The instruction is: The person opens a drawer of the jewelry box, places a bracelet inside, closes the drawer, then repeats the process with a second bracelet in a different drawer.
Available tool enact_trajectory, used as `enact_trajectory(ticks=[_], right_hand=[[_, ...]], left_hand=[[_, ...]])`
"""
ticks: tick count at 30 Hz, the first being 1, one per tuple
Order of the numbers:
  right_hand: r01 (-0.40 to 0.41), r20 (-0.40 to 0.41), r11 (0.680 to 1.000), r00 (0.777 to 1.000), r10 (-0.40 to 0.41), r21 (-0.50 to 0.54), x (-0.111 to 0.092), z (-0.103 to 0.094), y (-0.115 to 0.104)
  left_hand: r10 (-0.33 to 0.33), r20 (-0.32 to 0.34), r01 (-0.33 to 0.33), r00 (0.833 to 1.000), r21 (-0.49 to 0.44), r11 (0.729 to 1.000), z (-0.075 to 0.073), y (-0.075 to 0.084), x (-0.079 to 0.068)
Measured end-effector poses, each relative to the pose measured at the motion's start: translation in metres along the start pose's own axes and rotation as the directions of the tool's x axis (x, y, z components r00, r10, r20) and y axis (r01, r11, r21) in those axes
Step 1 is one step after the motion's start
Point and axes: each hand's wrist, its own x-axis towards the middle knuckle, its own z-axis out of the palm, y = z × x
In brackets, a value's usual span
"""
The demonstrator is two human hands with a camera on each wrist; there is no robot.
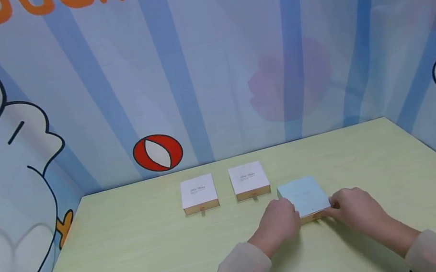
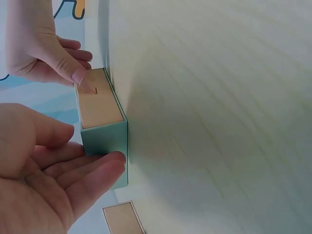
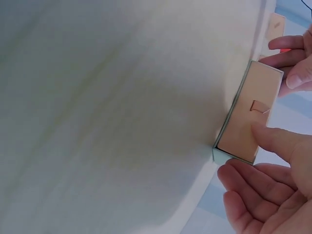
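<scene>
A light blue drawer box [image 1: 304, 194] with a tan front lies on the table between both hands, nearest the right of the three boxes. My left hand [image 1: 279, 222] touches its left side; in the left wrist view the fingers [image 2: 100, 178] lie along that side and the thumb stands off the front. At the right front corner, my right hand [image 1: 355, 210] holds the box, its thumb [image 3: 278, 139] on the tan drawer front [image 3: 239, 126] and its fingers by the right side. A small ribbon tab [image 3: 259, 106] shows on the drawer front.
Two white boxes with tan fronts, a left one [image 1: 198, 193] and a middle one [image 1: 249, 180], sit farther back on the pale yellow-green table [image 1: 143, 256]. A blue striped backdrop [image 1: 226, 81] with cartoon drawings rises behind the table's far edge.
</scene>
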Motion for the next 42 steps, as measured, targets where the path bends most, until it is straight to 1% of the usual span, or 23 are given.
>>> enact_trajectory(ticks=[3, 7, 12, 15, 18, 22, 26, 28, 31, 33, 35, 39, 42], right_hand=[[0.001, 0.007, 0.999, 1.000, -0.002, 0.038, 0.001, -0.001, 0.001], [-0.008, 0.032, 0.994, 0.999, 0.004, 0.108, 0.005, -0.003, 0.003], [-0.035, 0.064, 0.989, 0.998, 0.026, 0.144, 0.011, -0.006, 0.004], [-0.041, 0.062, 0.988, 0.998, 0.032, 0.147, 0.013, -0.006, 0.004], [-0.041, 0.057, 0.984, 0.998, 0.031, 0.175, 0.017, -0.005, 0.004], [-0.033, 0.045, 0.980, 0.999, 0.025, 0.197, 0.023, -0.003, 0.006], [-0.037, 0.042, 0.977, 0.999, 0.029, 0.211, 0.029, -0.003, 0.011], [-0.058, 0.050, 0.971, 0.998, 0.047, 0.231, 0.032, -0.001, 0.012], [-0.086, 0.058, 0.962, 0.996, 0.073, 0.259, 0.038, 0.001, 0.012], [-0.088, 0.058, 0.958, 0.995, 0.075, 0.272, 0.042, 0.002, 0.011], [-0.088, 0.060, 0.955, 0.995, 0.074, 0.283, 0.046, 0.003, 0.008], [-0.084, 0.059, 0.958, 0.996, 0.071, 0.276, 0.052, 0.005, 0.005], [-0.084, 0.060, 0.962, 0.996, 0.071, 0.259, 0.052, 0.005, 0.006]], left_hand=[[0.014, -0.003, -0.014, 1.000, -0.056, 0.998, 0.002, -0.002, -0.001], [0.029, -0.027, -0.031, 0.999, -0.099, 0.995, 0.006, -0.003, 0.000], [0.010, -0.053, -0.019, 0.999, -0.170, 0.985, 0.010, -0.005, 0.007], [-0.002, -0.064, -0.012, 0.998, -0.221, 0.975, 0.012, -0.005, 0.010], [-0.025, -0.054, 0.008, 0.998, -0.300, 0.954, 0.015, -0.005, 0.013], [-0.072, -0.028, 0.055, 0.997, -0.400, 0.915, 0.018, -0.004, 0.019], [-0.109, -0.007, 0.095, 0.994, -0.435, 0.895, 0.021, -0.004, 0.026], [-0.121, 0.005, 0.110, 0.993, -0.455, 0.884, 0.022, -0.005, 0.028], [-0.121, 0.011, 0.112, 0.993, -0.469, 0.876, 0.021, -0.009, 0.032], [-0.118, 0.012, 0.109, 0.993, -0.478, 0.871, 0.021, -0.013, 0.035], [-0.113, 0.010, 0.105, 0.993, -0.477, 0.873, 0.020, -0.016, 0.039], [-0.106, 0.010, 0.098, 0.994, -0.483, 0.870, 0.018, -0.022, 0.046], [-0.092, 0.014, 0.087, 0.996, -0.491, 0.867, 0.019, -0.024, 0.049]])
